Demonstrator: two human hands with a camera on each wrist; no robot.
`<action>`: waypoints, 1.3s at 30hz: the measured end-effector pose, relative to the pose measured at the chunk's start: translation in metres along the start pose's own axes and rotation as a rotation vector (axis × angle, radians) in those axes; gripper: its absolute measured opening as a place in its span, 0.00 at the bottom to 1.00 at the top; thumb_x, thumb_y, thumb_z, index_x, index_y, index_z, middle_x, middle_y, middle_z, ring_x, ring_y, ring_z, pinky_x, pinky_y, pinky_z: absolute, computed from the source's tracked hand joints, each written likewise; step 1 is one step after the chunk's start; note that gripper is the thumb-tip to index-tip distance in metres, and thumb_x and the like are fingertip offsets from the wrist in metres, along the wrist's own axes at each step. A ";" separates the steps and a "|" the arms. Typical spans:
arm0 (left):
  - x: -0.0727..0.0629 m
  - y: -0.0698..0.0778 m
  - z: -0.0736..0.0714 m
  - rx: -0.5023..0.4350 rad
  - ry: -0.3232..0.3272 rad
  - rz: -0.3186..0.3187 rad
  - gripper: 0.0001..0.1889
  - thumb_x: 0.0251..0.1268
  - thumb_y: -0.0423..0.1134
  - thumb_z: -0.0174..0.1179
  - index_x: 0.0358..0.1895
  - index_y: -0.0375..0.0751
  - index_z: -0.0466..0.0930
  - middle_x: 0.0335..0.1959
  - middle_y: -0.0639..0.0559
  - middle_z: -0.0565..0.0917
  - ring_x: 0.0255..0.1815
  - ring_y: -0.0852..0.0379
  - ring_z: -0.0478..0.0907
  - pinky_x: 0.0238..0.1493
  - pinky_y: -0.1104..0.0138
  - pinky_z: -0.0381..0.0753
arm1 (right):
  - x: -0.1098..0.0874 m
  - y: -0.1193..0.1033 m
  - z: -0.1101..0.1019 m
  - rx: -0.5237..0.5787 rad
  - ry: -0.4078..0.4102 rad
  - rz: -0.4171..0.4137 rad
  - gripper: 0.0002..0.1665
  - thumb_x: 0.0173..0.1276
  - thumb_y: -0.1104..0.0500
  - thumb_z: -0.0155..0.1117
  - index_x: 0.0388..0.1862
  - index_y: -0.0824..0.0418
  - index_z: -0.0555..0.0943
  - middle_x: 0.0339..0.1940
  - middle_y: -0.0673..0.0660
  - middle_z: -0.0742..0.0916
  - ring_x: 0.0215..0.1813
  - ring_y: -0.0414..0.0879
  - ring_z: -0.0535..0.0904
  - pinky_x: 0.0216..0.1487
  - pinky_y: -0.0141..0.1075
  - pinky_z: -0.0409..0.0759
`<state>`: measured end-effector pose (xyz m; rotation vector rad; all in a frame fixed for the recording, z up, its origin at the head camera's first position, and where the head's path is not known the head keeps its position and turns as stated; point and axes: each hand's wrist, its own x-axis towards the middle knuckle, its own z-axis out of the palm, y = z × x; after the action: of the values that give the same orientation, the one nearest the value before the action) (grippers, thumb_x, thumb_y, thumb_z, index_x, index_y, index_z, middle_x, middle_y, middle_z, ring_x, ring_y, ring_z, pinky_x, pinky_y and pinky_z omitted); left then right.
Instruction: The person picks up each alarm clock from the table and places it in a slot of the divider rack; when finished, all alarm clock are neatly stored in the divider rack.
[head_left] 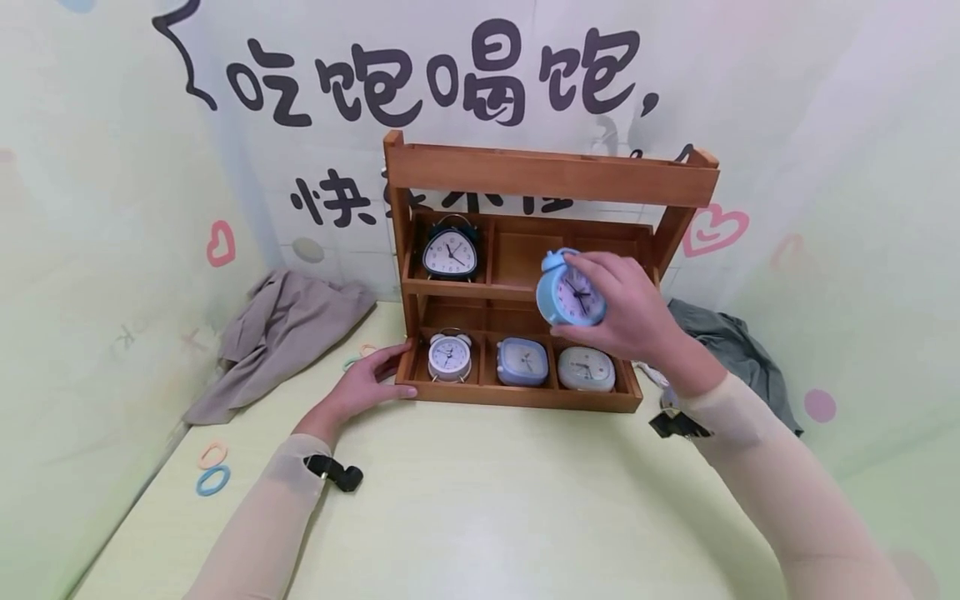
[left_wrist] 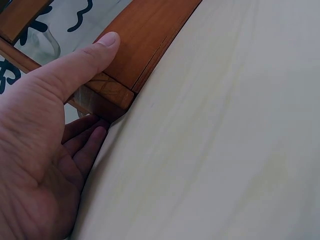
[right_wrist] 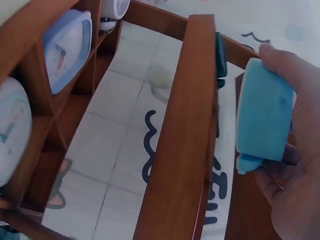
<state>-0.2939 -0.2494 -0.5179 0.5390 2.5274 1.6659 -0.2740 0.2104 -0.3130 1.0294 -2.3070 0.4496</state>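
A small light-blue alarm clock point(head_left: 572, 292) is held up in my right hand point(head_left: 630, 304), its face tilted toward the head camera. The right wrist view shows the blue side of this clock point(right_wrist: 265, 112) between thumb and fingers. It hangs in front of the upper tier of a wooden shelf point(head_left: 551, 171), overlapping the right-hand compartments. My left hand point(head_left: 367, 383) grips the shelf's lower left corner. In the left wrist view the thumb point(left_wrist: 95, 57) lies on the front board and the fingers bend round the side.
The upper left compartment holds a dark triangular clock point(head_left: 450, 252). Along the lower tier stand a white twin-bell clock point(head_left: 450, 357), a blue square clock point(head_left: 522, 362) and a pale oval clock point(head_left: 587, 369). Cloths point(head_left: 285, 342) flank the shelf; hair ties point(head_left: 213, 480) lie at left.
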 end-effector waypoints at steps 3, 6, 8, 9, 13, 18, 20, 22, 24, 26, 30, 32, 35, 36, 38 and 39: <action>0.001 0.001 0.000 0.009 -0.001 0.002 0.51 0.61 0.46 0.87 0.87 0.48 0.69 0.86 0.43 0.69 0.83 0.38 0.71 0.82 0.48 0.72 | 0.022 0.004 0.004 -0.027 0.008 0.007 0.62 0.55 0.40 0.91 0.83 0.62 0.74 0.72 0.67 0.82 0.71 0.64 0.77 0.68 0.64 0.78; 0.001 0.002 0.000 0.003 -0.001 0.000 0.51 0.61 0.46 0.87 0.87 0.48 0.70 0.86 0.43 0.69 0.83 0.38 0.71 0.82 0.48 0.72 | 0.041 0.008 0.009 -0.043 0.014 0.032 0.61 0.58 0.37 0.89 0.84 0.61 0.74 0.74 0.67 0.81 0.72 0.63 0.75 0.71 0.64 0.77; 0.002 0.002 0.000 0.001 -0.004 0.001 0.51 0.60 0.46 0.87 0.86 0.48 0.70 0.86 0.43 0.69 0.83 0.38 0.71 0.82 0.47 0.72 | 0.051 0.010 0.012 -0.047 0.014 0.059 0.61 0.59 0.36 0.88 0.84 0.60 0.73 0.75 0.66 0.80 0.73 0.62 0.75 0.72 0.64 0.78; 0.002 0.002 0.000 -0.002 -0.006 0.001 0.52 0.60 0.46 0.87 0.86 0.48 0.70 0.86 0.43 0.69 0.83 0.38 0.71 0.82 0.47 0.72 | 0.056 0.012 0.014 -0.049 0.013 0.067 0.61 0.59 0.36 0.88 0.84 0.60 0.73 0.76 0.66 0.80 0.73 0.62 0.75 0.73 0.64 0.77; 0.002 0.003 -0.001 0.000 -0.010 0.002 0.52 0.60 0.47 0.88 0.86 0.49 0.70 0.86 0.43 0.69 0.83 0.38 0.71 0.82 0.47 0.72 | 0.070 0.017 0.023 -0.069 -0.010 0.079 0.61 0.60 0.34 0.87 0.85 0.60 0.72 0.78 0.65 0.79 0.75 0.62 0.74 0.79 0.64 0.74; 0.002 0.004 0.000 -0.007 -0.005 -0.001 0.51 0.60 0.45 0.87 0.86 0.49 0.70 0.86 0.43 0.69 0.83 0.39 0.71 0.82 0.49 0.72 | 0.081 0.025 0.037 -0.085 -0.054 0.083 0.64 0.60 0.32 0.87 0.86 0.60 0.70 0.81 0.66 0.76 0.79 0.64 0.72 0.84 0.63 0.68; 0.001 0.004 0.000 -0.006 -0.007 0.004 0.51 0.61 0.44 0.87 0.87 0.47 0.69 0.86 0.43 0.69 0.83 0.38 0.71 0.83 0.49 0.71 | 0.083 0.028 0.042 -0.080 -0.072 0.086 0.67 0.59 0.32 0.88 0.88 0.59 0.68 0.83 0.66 0.74 0.81 0.64 0.70 0.85 0.64 0.65; 0.001 0.005 0.001 -0.009 -0.007 0.007 0.51 0.62 0.43 0.87 0.87 0.47 0.69 0.86 0.43 0.69 0.83 0.38 0.71 0.83 0.49 0.71 | 0.083 0.030 0.046 -0.078 -0.081 0.081 0.70 0.57 0.31 0.89 0.89 0.58 0.67 0.85 0.66 0.72 0.83 0.65 0.67 0.86 0.65 0.62; 0.001 0.004 0.002 -0.001 -0.007 0.012 0.50 0.62 0.43 0.86 0.87 0.46 0.69 0.86 0.42 0.69 0.83 0.37 0.71 0.83 0.48 0.71 | 0.084 0.032 0.050 -0.073 -0.084 0.075 0.71 0.55 0.30 0.90 0.89 0.58 0.67 0.85 0.66 0.71 0.84 0.66 0.66 0.86 0.67 0.60; 0.001 0.005 0.002 0.004 -0.008 0.016 0.50 0.63 0.43 0.86 0.87 0.45 0.69 0.86 0.41 0.69 0.83 0.37 0.71 0.83 0.48 0.71 | 0.084 0.033 0.052 -0.069 -0.081 0.067 0.72 0.54 0.30 0.91 0.89 0.58 0.68 0.85 0.66 0.71 0.84 0.67 0.66 0.86 0.69 0.59; 0.001 0.004 0.001 0.001 -0.009 0.016 0.50 0.63 0.43 0.86 0.87 0.45 0.69 0.86 0.41 0.69 0.83 0.37 0.71 0.83 0.47 0.71 | 0.087 0.033 0.055 -0.059 -0.094 0.084 0.72 0.53 0.29 0.91 0.89 0.56 0.68 0.85 0.66 0.70 0.84 0.66 0.65 0.86 0.69 0.58; 0.001 0.003 0.001 -0.003 -0.007 0.009 0.50 0.62 0.43 0.86 0.86 0.46 0.69 0.86 0.42 0.69 0.83 0.38 0.71 0.83 0.47 0.71 | 0.088 0.033 0.056 -0.049 -0.108 0.101 0.72 0.53 0.28 0.90 0.89 0.55 0.67 0.85 0.66 0.70 0.84 0.64 0.64 0.86 0.68 0.56; 0.000 0.003 0.001 -0.008 -0.007 0.002 0.51 0.61 0.44 0.87 0.86 0.47 0.69 0.86 0.42 0.69 0.83 0.38 0.71 0.83 0.48 0.71 | 0.089 0.033 0.059 -0.027 -0.128 0.122 0.71 0.54 0.28 0.89 0.90 0.53 0.67 0.85 0.65 0.69 0.84 0.62 0.62 0.86 0.67 0.55; 0.000 0.003 0.001 -0.005 -0.007 0.002 0.51 0.62 0.44 0.87 0.87 0.47 0.69 0.86 0.42 0.69 0.83 0.38 0.71 0.83 0.48 0.71 | 0.089 0.033 0.060 -0.022 -0.133 0.127 0.71 0.55 0.28 0.89 0.90 0.52 0.66 0.85 0.65 0.69 0.84 0.62 0.62 0.86 0.67 0.55; -0.001 0.004 0.001 -0.006 -0.006 -0.001 0.51 0.62 0.43 0.86 0.87 0.47 0.69 0.86 0.41 0.69 0.83 0.38 0.71 0.83 0.47 0.71 | 0.088 0.034 0.062 -0.004 -0.142 0.137 0.70 0.56 0.28 0.88 0.90 0.52 0.66 0.85 0.65 0.68 0.85 0.62 0.61 0.86 0.67 0.55; -0.001 0.005 0.002 -0.004 -0.007 0.001 0.50 0.62 0.43 0.86 0.87 0.46 0.69 0.86 0.41 0.69 0.83 0.37 0.71 0.83 0.47 0.71 | 0.087 0.034 0.062 0.004 -0.147 0.144 0.70 0.57 0.28 0.88 0.90 0.51 0.65 0.86 0.65 0.67 0.85 0.61 0.60 0.87 0.67 0.55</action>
<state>-0.2913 -0.2467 -0.5144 0.5450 2.5192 1.6654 -0.3694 0.1516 -0.3099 0.9297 -2.5236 0.4485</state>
